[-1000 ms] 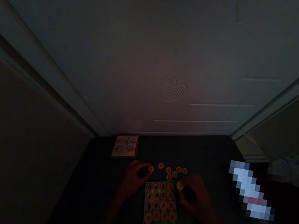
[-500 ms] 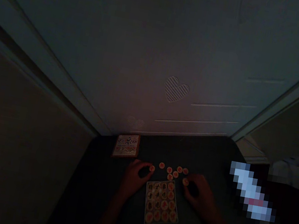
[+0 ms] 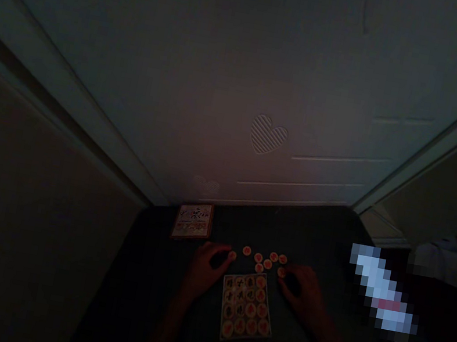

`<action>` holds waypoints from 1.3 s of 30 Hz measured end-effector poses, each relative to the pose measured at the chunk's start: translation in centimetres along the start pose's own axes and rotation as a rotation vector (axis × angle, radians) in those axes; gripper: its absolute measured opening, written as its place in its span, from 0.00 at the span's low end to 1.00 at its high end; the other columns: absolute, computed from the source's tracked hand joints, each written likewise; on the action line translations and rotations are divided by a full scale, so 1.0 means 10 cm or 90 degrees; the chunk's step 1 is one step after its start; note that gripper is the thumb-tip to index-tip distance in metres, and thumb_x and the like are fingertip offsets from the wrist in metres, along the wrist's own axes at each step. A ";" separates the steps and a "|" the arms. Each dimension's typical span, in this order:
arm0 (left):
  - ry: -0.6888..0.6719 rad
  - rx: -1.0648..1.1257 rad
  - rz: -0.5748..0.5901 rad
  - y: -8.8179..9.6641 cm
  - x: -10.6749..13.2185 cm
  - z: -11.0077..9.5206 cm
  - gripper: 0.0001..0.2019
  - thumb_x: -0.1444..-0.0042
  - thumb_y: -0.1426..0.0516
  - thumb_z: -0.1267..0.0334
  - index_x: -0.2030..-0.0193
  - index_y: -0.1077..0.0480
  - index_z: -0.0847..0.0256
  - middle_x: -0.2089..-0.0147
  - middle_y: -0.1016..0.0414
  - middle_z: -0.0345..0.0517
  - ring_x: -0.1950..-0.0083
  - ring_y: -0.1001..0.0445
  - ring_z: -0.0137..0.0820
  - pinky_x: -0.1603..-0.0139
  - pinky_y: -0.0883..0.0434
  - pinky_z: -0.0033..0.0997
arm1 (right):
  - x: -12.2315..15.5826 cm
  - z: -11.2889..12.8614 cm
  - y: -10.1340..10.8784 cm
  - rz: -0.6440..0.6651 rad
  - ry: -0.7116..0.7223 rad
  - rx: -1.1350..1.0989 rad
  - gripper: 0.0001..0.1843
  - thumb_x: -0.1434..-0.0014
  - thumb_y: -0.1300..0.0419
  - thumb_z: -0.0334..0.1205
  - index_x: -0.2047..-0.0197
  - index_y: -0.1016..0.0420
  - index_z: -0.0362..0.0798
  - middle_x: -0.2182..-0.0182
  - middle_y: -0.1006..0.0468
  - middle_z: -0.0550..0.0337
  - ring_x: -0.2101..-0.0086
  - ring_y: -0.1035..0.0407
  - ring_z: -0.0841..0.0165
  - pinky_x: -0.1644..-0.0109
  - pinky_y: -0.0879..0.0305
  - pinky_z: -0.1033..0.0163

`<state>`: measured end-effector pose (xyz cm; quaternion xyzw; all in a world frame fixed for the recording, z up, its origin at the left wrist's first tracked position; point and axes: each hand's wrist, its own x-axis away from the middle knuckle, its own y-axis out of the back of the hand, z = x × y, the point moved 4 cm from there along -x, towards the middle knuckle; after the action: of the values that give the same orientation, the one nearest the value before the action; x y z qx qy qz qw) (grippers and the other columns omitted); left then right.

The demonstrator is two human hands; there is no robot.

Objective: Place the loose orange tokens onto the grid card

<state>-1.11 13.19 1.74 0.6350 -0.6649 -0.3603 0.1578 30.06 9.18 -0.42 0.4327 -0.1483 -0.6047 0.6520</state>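
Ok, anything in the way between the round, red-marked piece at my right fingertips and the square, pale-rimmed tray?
Nothing visible stands between the round, red-marked piece at your right hand and the square, pale-rimmed tray; a loose red-marked disc lies farther left, beyond the tray's far edge.

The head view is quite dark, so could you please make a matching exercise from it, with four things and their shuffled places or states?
Things
1. Left hand
2. Right hand
3. Square tray
4. Striped heart

Places or states
A. At a disc just off the tray's far right corner
B. On the pale panel
C. At the end disc, nearest the decorated box
D. Bearing four rows of packed discs

Pairs: 1-C; 2-A; 3-D; 4-B
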 end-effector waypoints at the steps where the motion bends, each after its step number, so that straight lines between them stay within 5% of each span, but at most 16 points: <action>1: -0.001 0.004 -0.001 0.01 -0.01 -0.02 0.10 0.37 0.38 0.58 0.50 0.23 0.51 0.51 0.18 0.45 0.51 0.21 0.38 0.47 0.24 0.43 | 0.00 0.00 0.01 -0.004 0.000 0.001 0.12 0.34 0.38 0.41 0.48 0.27 0.54 0.54 0.19 0.52 0.54 0.25 0.55 0.49 0.27 0.47; 5: -0.029 0.020 0.048 0.01 -0.14 -0.24 0.10 0.37 0.38 0.58 0.49 0.23 0.50 0.53 0.18 0.43 0.54 0.21 0.35 0.49 0.24 0.38 | 0.02 0.04 0.03 -0.018 -0.001 -0.003 0.12 0.33 0.40 0.41 0.47 0.27 0.54 0.53 0.19 0.52 0.53 0.25 0.56 0.49 0.27 0.48; 10: -0.120 -0.030 0.277 -0.14 -0.37 -0.66 0.08 0.35 0.39 0.59 0.51 0.21 0.49 0.54 0.18 0.41 0.57 0.22 0.34 0.53 0.26 0.34 | 0.06 0.08 0.06 -0.036 -0.002 -0.015 0.12 0.33 0.41 0.39 0.46 0.26 0.55 0.53 0.19 0.52 0.53 0.25 0.55 0.49 0.26 0.47; 13: -0.150 -0.047 0.334 -0.24 -0.45 -0.78 0.06 0.37 0.38 0.61 0.56 0.19 0.48 0.56 0.18 0.39 0.56 0.21 0.34 0.55 0.27 0.31 | 0.09 0.10 0.07 -0.047 -0.002 -0.024 0.13 0.33 0.41 0.38 0.45 0.26 0.55 0.54 0.19 0.53 0.53 0.25 0.56 0.49 0.26 0.47; 26: -0.165 -0.088 0.374 -0.28 -0.49 -0.78 0.07 0.37 0.38 0.63 0.58 0.18 0.45 0.59 0.19 0.39 0.58 0.20 0.33 0.59 0.29 0.27 | 0.11 0.11 0.08 -0.051 -0.016 -0.033 0.13 0.32 0.43 0.37 0.45 0.26 0.55 0.54 0.19 0.53 0.53 0.25 0.56 0.48 0.26 0.47; 39: -0.168 -0.097 0.321 -0.33 -0.59 -0.80 0.11 0.40 0.39 0.69 0.53 0.22 0.49 0.52 0.20 0.40 0.53 0.20 0.35 0.53 0.27 0.30 | 0.09 0.10 0.09 -0.061 -0.023 -0.047 0.12 0.32 0.43 0.37 0.47 0.25 0.55 0.56 0.19 0.53 0.55 0.24 0.56 0.50 0.25 0.48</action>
<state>7.49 16.79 6.43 0.3837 -0.7876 -0.4378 0.2019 30.11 7.89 0.51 0.4041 -0.1162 -0.6481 0.6350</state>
